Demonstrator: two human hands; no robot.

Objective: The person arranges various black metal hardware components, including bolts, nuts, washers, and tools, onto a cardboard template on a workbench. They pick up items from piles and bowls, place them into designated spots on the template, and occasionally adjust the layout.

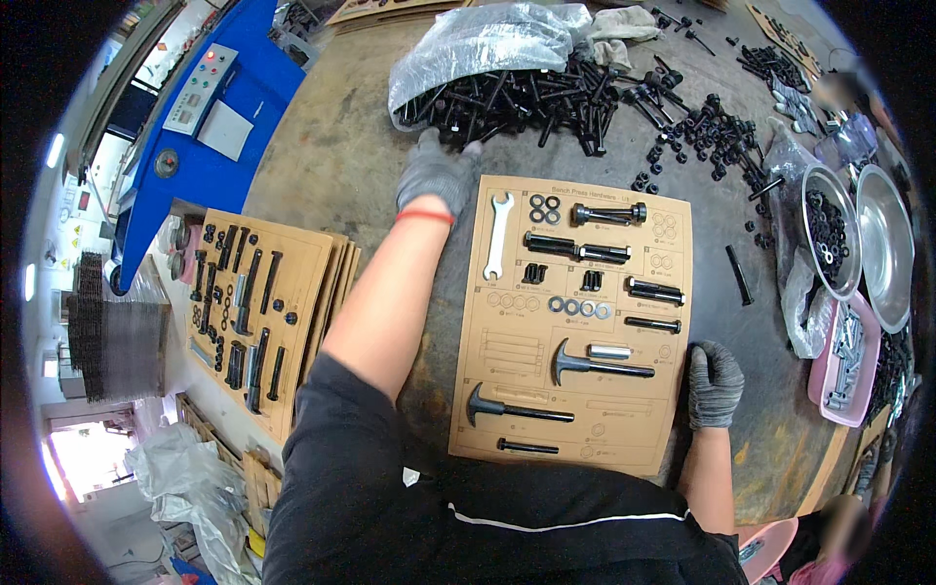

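Dark shirt (390,487) nearest, below cardboard sheet (639,444) on worktop (331,107); left hand (436,177) at near edge of black bolt pile (507,102), grip spread, thumb apart; right hand (715,385) beside sheet, cannot tell its grip; best lift bolts singly by shank.

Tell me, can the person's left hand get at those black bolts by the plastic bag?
Probably yes: the gloved left hand is at the near edge of the black bolts, which lie partly outside the plastic bag, and nothing visible blocks its way.
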